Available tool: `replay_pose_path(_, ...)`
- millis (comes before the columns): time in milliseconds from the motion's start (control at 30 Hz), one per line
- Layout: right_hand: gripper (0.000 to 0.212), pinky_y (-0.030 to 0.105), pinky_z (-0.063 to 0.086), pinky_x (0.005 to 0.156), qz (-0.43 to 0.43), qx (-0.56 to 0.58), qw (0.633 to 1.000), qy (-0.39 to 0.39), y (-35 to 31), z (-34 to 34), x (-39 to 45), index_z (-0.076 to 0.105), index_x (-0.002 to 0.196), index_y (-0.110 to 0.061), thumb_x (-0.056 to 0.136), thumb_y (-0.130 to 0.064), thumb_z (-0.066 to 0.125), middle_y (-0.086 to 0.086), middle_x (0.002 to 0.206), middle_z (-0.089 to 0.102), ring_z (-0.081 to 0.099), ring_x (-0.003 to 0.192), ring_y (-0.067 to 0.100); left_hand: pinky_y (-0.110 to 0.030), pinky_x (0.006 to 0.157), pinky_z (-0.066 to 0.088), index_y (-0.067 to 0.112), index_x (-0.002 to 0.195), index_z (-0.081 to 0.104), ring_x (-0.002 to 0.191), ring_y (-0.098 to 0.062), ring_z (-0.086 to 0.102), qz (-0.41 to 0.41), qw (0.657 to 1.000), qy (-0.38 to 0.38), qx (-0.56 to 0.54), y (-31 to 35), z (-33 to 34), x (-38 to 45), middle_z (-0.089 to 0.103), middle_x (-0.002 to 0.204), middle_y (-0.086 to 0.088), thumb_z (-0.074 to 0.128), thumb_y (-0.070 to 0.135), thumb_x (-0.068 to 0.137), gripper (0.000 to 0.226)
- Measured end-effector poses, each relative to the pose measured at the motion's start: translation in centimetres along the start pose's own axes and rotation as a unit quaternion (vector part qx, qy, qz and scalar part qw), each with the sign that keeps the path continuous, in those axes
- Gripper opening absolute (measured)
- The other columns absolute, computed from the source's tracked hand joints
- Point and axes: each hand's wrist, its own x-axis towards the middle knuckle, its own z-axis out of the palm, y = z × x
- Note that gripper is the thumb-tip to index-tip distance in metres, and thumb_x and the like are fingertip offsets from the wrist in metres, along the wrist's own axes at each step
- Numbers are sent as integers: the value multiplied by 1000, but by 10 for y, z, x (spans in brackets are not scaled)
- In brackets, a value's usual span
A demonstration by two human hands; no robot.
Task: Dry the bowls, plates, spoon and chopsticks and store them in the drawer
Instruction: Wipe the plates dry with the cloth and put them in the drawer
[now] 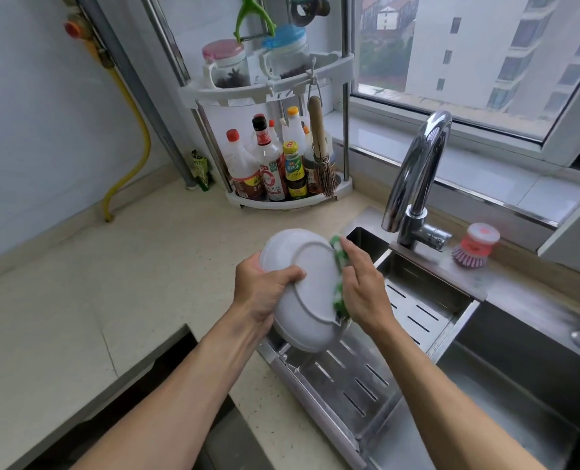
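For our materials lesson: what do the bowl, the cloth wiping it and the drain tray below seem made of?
Bowl: probably glazed ceramic or melamine; smooth, white, with a moulded foot ring.
Cloth: soft woven fabric, green and white, bunched against the rim.
Drain tray: stainless steel; brushed grey sheen, punched slots.

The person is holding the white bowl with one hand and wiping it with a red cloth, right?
Not quite. The cloth is green and white, not red, as the head view shows. The left hand does hold the white bowl, and the right hand wipes it with that cloth.
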Motion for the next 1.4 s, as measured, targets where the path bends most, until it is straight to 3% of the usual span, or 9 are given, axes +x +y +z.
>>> replay_pose_path(167,56,56,53,93,46,85,995,37,-11,20,-22,35,149,-33,94,-39,24,9,138,49,57,112,30,-29,62,55,12,100,65,88,-25,67,14,992,100,-74,3,10,-3,71,99,-8,78,-4,69,37)
replay_pose_path(300,61,25,14,122,-7,92,995,30,-23,46,-59,21,155,-40,95,-36,22,-12,164,9,16,150,11,-40,74,60,15,94,63,87,-27,68,-8,983,146,-108,8,11,0,70,95,-7,79,-1,70,32)
replay_pose_path(400,42,55,44,107,144,165,969,113,-15,48,-47,47,131,-55,96,-49,24,5,143,52,51,130,31,-42,78,61,13,93,66,91,-29,70,-4,993,90,-77,8,-2,-6,73,96,-9,78,-4,72,30)
replay_pose_path(467,32,45,51,85,271,173,937,139,-11,35,-23,64,101,-31,97,-42,34,6,104,66,62,99,32,-43,80,61,11,99,66,93,-29,71,-2,998,38,-52,9,-14,-11,74,100,-11,78,-5,72,33)
replay_pose_path(533,31,41,47,77,297,146,938,101,-12,23,-5,67,89,-21,89,-31,38,7,94,68,60,89,30,-43,80,61,10,103,66,95,-28,71,8,1000,-13,-6,10,-24,-17,74,102,-11,78,-6,73,37)
replay_pose_path(667,42,44,50,95,198,89,976,14,-44,23,14,68,117,-24,93,-16,35,5,110,67,60,104,25,-34,76,60,17,101,66,96,-22,68,62,993,-55,81,9,-48,-25,72,103,-5,79,-8,72,40)
replay_pose_path(967,41,34,32,113,-104,47,990,-78,-92,81,-50,55,140,-22,105,-11,38,1,157,29,36,136,17,-24,65,57,22,91,65,86,-15,67,112,988,34,99,13,-104,-55,70,94,3,85,0,66,38)
replay_pose_path(1233,35,42,53,88,78,-73,987,-116,-105,134,-103,78,96,-15,94,-16,44,10,102,74,64,94,32,-40,68,57,21,93,65,90,-22,66,154,961,68,219,-5,-219,-115,69,95,0,80,26,60,37)
replay_pose_path(1400,73,45,52,92,193,-25,933,-302,-141,179,-148,74,78,-2,90,-66,42,20,86,75,69,88,37,-27,65,52,24,98,67,84,-13,66,171,923,23,345,-42,-305,-178,66,90,9,79,29,67,33)
